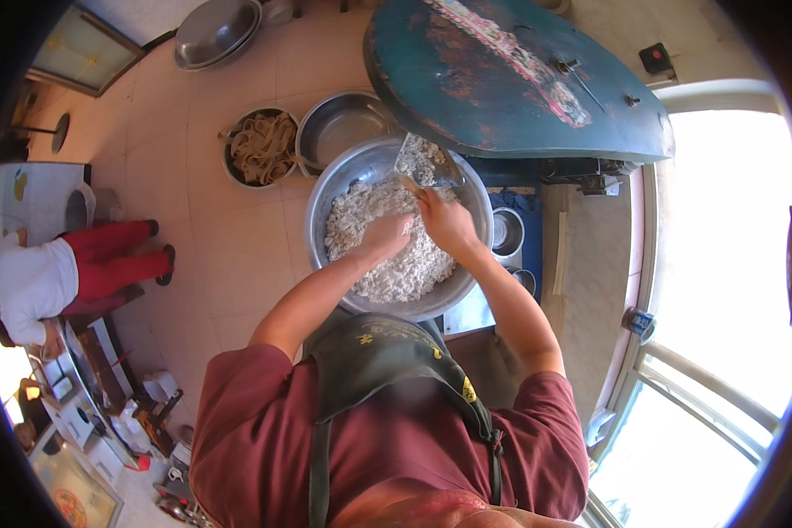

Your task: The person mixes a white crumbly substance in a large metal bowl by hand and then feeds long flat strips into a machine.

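Observation:
A large metal basin (pixel 317 218) is in front of me, holding a heap of crumbly whitish dough (pixel 396 274). My right hand (pixel 445 221) grips the wooden handle of a wide scoop (pixel 429 164), whose pan lies over the basin's far right side with dough crumbs on it. My left hand (pixel 389 236) is over the middle of the heap with its fingers curled and bits of dough on them. Whether it holds any dough cannot be seen.
A teal machine cover (pixel 462 86) overhangs the basin's far right. Beyond the basin are an empty metal basin (pixel 343 125) and a pot of flat strips (pixel 262 146). Metal bowls (pixel 507 232) stand at the right. Another person (pixel 39 277) stands by a counter at far left.

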`<act>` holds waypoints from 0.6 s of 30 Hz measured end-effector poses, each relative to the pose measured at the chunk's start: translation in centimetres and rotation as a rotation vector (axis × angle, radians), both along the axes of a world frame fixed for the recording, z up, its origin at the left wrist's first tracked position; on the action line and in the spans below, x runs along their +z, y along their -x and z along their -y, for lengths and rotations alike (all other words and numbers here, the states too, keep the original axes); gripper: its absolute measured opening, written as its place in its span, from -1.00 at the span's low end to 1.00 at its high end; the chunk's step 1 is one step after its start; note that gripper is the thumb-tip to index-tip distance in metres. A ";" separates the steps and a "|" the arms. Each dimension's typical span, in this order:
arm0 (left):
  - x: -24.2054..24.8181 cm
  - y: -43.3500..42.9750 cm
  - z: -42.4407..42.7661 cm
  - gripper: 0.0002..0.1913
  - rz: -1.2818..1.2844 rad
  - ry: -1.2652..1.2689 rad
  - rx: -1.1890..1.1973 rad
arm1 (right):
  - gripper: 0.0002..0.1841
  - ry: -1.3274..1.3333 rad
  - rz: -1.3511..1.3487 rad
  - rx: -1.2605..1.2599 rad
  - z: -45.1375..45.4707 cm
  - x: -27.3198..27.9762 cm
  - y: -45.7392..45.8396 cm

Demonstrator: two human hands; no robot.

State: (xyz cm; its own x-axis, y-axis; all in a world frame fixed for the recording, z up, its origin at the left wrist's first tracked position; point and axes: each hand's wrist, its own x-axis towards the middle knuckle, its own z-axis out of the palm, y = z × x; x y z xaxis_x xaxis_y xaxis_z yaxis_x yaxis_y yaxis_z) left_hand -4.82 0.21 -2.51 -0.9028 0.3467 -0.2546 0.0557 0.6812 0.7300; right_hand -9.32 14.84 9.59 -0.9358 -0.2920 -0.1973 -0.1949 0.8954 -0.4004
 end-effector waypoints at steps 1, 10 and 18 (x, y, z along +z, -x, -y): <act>0.5 0.1 -0.4 -0.69 -0.004 0.002 -0.017 | -0.76 -0.019 0.020 -0.042 0.3 -2.3 1.4; 4.1 0.9 -0.1 -0.72 -0.107 -0.073 -0.036 | -0.68 -0.131 -0.010 -0.068 -1.9 -1.1 2.3; 7.8 7.9 -2.2 -0.62 -0.356 0.090 0.041 | -0.66 0.076 -0.025 -0.108 -3.2 0.5 6.1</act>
